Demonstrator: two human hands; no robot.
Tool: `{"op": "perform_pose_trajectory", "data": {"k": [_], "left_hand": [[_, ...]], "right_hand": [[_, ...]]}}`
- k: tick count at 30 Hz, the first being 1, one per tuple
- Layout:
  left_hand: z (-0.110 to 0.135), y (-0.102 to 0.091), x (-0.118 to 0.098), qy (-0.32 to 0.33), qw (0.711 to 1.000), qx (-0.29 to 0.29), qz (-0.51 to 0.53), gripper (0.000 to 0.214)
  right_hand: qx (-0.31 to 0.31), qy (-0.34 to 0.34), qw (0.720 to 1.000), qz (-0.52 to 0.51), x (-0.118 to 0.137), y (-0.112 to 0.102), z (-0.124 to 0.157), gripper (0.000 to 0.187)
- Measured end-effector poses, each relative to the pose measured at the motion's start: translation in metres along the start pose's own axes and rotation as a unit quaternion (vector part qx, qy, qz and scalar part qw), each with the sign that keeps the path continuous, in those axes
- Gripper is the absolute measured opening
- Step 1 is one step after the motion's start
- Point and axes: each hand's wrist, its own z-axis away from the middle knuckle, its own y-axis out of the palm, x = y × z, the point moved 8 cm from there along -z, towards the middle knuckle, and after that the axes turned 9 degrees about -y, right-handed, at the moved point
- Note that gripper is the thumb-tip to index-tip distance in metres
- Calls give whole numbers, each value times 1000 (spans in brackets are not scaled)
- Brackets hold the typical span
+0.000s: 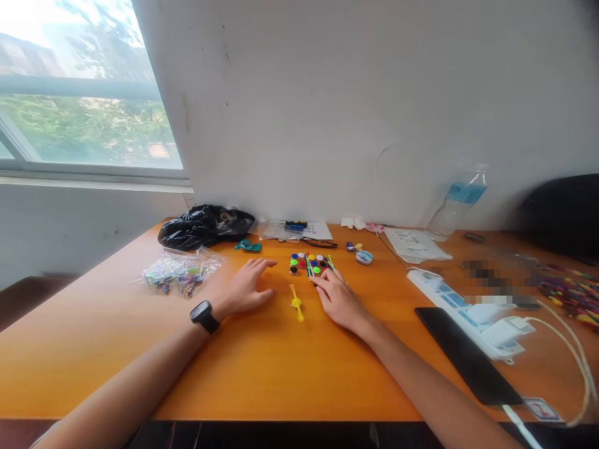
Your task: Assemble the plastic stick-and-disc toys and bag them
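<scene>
My left hand [250,287] hovers or rests over the table left of the middle, fingers stretched out and thumb apart, with nothing in it. A small yellow piece [296,303] with a round centre and two thin arms lies between my hands. My right hand [339,298] reaches to the near right side of a cluster of small round coloured pieces [301,260]. Its fingers are drawn together by the lower end of a thin blue-and-green strip [309,265]. What they hold, if anything, is too small to make out.
Left of my hands lies a clear bag of small colourful parts [182,273], with a black plastic bag [206,226] behind. A round white container [364,257] stands beyond my right hand. Farther right are a power strip [449,299], a black phone [468,355] and a water bottle [452,209].
</scene>
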Motion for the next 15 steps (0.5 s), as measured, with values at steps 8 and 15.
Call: {"op": "perform_pose_trajectory", "data": {"k": [8, 15], "left_hand": [[2, 10, -2, 2, 999, 28, 33, 39], [15, 10, -47, 80, 992, 62, 79, 63]], "right_hand": [[29, -14, 999, 20, 5, 2, 2, 39], [31, -29, 999, 9, 12, 0, 2, 37]]}}
